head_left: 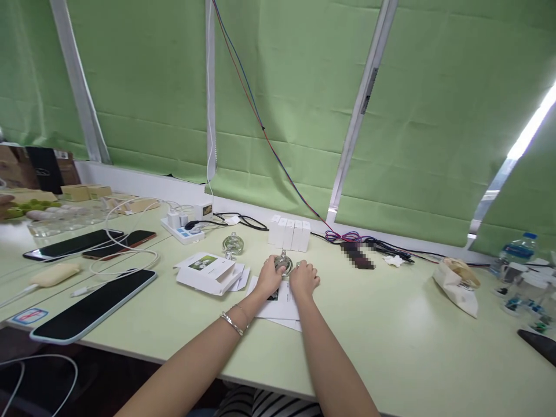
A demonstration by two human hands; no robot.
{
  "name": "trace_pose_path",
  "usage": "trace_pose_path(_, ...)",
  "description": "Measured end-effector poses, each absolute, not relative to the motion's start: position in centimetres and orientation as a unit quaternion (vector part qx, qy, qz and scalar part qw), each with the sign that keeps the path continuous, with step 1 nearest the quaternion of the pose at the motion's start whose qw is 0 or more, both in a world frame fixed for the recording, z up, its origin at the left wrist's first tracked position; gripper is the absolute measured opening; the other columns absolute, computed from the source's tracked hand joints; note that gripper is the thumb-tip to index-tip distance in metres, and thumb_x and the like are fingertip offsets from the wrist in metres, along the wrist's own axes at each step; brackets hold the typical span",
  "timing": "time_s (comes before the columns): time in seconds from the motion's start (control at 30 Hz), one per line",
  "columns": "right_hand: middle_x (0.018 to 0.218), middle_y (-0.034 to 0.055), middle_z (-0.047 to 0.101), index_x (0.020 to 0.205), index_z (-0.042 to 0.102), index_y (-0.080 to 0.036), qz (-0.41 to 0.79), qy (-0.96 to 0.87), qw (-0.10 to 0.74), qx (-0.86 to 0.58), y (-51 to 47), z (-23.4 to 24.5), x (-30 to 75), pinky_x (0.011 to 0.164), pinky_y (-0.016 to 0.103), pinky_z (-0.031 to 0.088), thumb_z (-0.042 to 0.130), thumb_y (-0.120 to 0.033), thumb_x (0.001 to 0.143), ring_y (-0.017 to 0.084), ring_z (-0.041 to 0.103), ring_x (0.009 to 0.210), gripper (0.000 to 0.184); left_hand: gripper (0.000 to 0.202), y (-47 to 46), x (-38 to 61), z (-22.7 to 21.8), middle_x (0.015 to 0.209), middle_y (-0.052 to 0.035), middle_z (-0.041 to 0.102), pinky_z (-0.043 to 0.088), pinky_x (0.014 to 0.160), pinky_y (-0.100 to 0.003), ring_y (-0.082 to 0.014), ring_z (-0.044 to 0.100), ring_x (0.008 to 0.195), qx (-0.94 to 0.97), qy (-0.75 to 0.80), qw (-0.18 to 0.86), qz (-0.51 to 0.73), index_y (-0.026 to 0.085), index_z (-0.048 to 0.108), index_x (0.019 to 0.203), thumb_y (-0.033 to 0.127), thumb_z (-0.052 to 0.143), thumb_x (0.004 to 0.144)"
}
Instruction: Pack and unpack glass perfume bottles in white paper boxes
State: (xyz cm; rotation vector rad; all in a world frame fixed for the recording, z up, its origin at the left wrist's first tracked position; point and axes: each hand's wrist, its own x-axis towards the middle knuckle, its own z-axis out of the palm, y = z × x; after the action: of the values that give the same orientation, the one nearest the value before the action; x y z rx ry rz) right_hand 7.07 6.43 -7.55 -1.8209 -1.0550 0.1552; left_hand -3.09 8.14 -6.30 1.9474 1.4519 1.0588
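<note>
Between the two hands, from my feed, sits a clear round bottle [285, 262], neck end away from the wrists. Left hand [270, 275] is nearer, gripping its side; right hand [304, 279] is curled beside it, can't tell if holding anything. White printed packaging [286, 302] lies just wristward.

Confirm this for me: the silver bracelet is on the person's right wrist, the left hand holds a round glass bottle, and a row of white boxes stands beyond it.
Wrong on the wrist: the head view shows the silver bracelet on the left wrist. The left hand does hold a round glass bottle, with the row of white boxes beyond it.
</note>
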Motion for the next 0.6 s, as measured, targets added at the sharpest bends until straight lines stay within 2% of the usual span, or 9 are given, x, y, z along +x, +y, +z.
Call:
trace_pose_path(0.1, 0.116, 0.0216, 0.05, 0.11, 0.053, -0.013, 0.048, -0.453, 0.525, -0.719, 6.2, -6.8, 6.4, 0.093, 0.051, 0.023, 0.038, -0.019, 0.085, 0.033, 0.038, 0.116, 0.03, 0.026, 8.2, -3.2, -6.4, 0.108, -0.0117, 0.06, 0.04, 0.089, -0.032, -0.0222, 0.055, 0.104, 0.721, 0.522, 0.242, 0.385, 0.013, 0.049, 0.106, 0.015, 0.051, 0.08)
trace_pose_path(0.17, 0.121, 0.0161, 0.05, 0.111, 0.053, -0.016, 0.044, -0.494, 0.546, -0.675, 6.1, -6.0, 5.9, 0.097, 0.045, 0.023, 0.038, -0.026, 0.087, 0.028, 0.038, 0.118, 0.03, 0.023, 8.3, -3.3, -6.4, 0.107, -0.0104, 0.06, 0.041, 0.087, -0.03, -0.0213, 0.056, 0.102, 0.73, 0.512, 0.242, 0.383, 0.015, 0.05, 0.103, 0.015, 0.05, 0.081)
trace_pose_path(0.23, 0.114, 0.0089, 0.056, 0.103, 0.057, -0.02, 0.057, -0.537, 0.56, -0.628, 6.2, -5.6, 5.6, 0.097, 0.036, 0.028, 0.041, -0.03, 0.086, 0.023, 0.044, 0.112, 0.025, 0.02, 8.2, -3.4, -6.5, 0.106, -0.0097, 0.061, 0.042, 0.084, -0.029, -0.0206, 0.057, 0.1, 0.737, 0.502, 0.244, 0.381, 0.016, 0.05, 0.102, 0.016, 0.048, 0.082)
trace_pose_path(0.33, 0.098, 0.005, 0.063, 0.092, 0.057, -0.019, 0.096, -0.554, 0.58, -0.59, 6.8, -5.6, 5.1, 0.085, 0.028, 0.039, 0.038, -0.027, 0.085, 0.017, 0.055, 0.095, 0.021, 0.02, 8.1, -3.4, -6.4, 0.104, -0.01, 0.062, 0.043, 0.081, -0.029, -0.0207, 0.058, 0.097, 0.742, 0.496, 0.246, 0.378, 0.015, 0.05, 0.103, 0.016, 0.046, 0.083)
trace_pose_path(0.47, 0.083, 0.0028, 0.065, 0.081, 0.052, -0.02, 0.14, -0.531, 0.599, -0.582, 8.0, -6.3, 4.8, 0.071, 0.025, 0.044, 0.034, -0.027, 0.085, 0.015, 0.06, 0.077, 0.019, 0.022, 8.0, -3.3, -6.3, 0.105, -0.0122, 0.062, 0.042, 0.08, -0.03, -0.0224, 0.058, 0.098, 0.741, 0.499, 0.245, 0.376, 0.014, 0.05, 0.101, 0.011, 0.049, 0.079)
trace_pose_path(0.6, 0.081, 0.0021, 0.065, 0.077, 0.047, -0.022, 0.147, -0.502, 0.608, -0.597, 8.6, -6.7, 4.5, 0.07, 0.026, 0.043, 0.031, -0.027, 0.086, 0.016, 0.06, 0.075, 0.019, 0.022, 8.1, -3.0, -6.4, 0.106, -0.013, 0.062, 0.042, 0.078, -0.03, -0.0226, 0.058, 0.098, 0.739, 0.491, 0.251, 0.386, 0.014, 0.05, 0.102, 0.013, 0.049, 0.08)
